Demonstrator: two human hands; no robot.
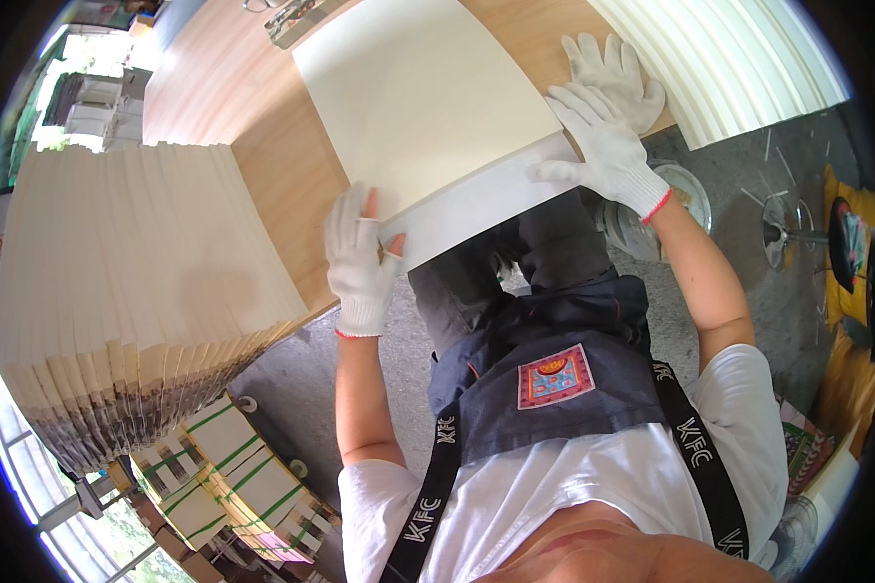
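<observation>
A large cream sheet [428,92] lies on the wooden table, with a white strip [476,199] along its near edge. My left hand [360,257] wears a white glove with the thumb tip and one fingertip bare. It rests at the sheet's near left corner, fingers stretched out and the thumb by the strip. At the near right corner, my right hand [603,146] in a white glove lies open, fingers spread and thumb over the strip. A loose white glove [612,73] lies just beyond that hand, partly covered by it.
Tall stacks of folded cream sheets flank me, a left stack [146,243] and a right stack [729,58]. A bucket [685,194] stands below the wooden table [272,185]. Strapped bundles [224,466] sit at lower left, and a stool [783,233] at right.
</observation>
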